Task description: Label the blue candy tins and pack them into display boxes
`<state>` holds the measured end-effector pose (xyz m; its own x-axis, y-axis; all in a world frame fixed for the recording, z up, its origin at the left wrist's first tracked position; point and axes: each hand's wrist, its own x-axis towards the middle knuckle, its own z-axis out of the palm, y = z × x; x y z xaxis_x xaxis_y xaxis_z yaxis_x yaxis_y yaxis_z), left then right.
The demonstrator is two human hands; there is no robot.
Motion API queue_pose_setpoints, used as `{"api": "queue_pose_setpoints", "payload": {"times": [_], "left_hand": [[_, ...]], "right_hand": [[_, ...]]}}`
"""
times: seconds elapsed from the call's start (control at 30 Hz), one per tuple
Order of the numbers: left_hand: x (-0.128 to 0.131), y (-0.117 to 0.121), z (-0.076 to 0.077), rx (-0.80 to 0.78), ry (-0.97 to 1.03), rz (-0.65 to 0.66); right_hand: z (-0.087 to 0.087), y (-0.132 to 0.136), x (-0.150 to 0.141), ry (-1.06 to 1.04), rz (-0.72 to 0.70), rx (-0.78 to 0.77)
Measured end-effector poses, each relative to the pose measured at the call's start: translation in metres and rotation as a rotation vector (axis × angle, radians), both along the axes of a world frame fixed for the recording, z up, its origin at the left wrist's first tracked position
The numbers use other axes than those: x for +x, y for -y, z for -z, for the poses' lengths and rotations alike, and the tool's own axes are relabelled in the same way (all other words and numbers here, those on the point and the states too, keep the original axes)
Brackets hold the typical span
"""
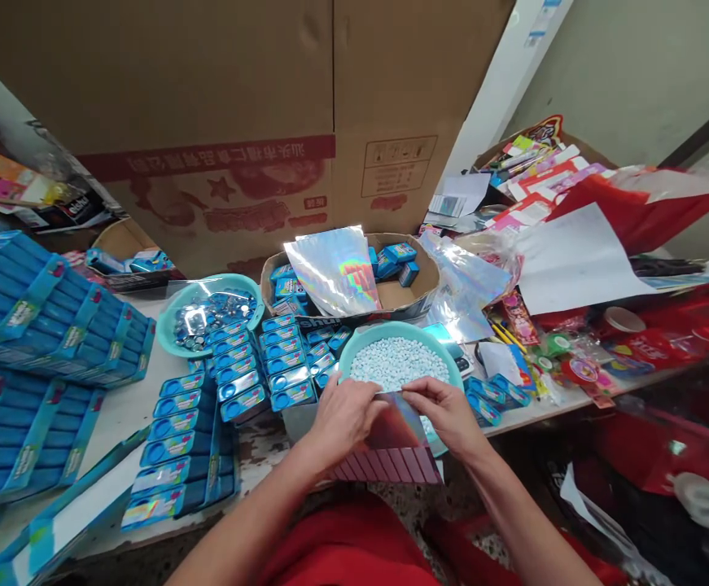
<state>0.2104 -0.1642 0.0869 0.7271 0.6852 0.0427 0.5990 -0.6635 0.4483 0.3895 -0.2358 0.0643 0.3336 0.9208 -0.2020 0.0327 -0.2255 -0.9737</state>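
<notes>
A shiny, purplish-red sheet (394,431) with a row of narrow rectangles along its lower part is held between my two hands. My left hand (343,417) has its fingers closed on the sheet's upper left edge. At the upper right edge, my right hand (443,409) pinches it between thumb and fingers. Just beyond the hands stands a turquoise basin (347,348) of small pale blue-white candies (400,362), its near side partly covered by the hands and sheet. Small blue boxes (291,382) stand in rows left of the basin.
Behind the basin, a cardboard tray (431,281) holds blue boxes and silvery sheets (333,264). A second turquoise basin (168,325) contains small shiny pieces. Stacked blue display packs (42,317) rise at the left. Wrappers and a red bag (628,212) crowd the right, below a large carton (220,81).
</notes>
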Motion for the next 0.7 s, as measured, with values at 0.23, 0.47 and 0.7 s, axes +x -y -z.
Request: {"api": "queue_pose_setpoints", "payload": {"times": [0.23,0.47,0.7], "left_hand": [[0.042,-0.03,0.017,-0.277,-0.073,-0.063],[0.064,-0.036,0.026,-0.324,-0.089,-0.135],[0.08,-0.044,0.04,-0.41,-0.007,-0.082]], "right_hand": [[0.015,-0.032,0.037,-0.025,-0.124,-0.102],[0.034,-0.044,0.051,0.41,-0.143,-0.047],[0.041,-0.052,0.055,0.558,-0.15,-0.044]]}}
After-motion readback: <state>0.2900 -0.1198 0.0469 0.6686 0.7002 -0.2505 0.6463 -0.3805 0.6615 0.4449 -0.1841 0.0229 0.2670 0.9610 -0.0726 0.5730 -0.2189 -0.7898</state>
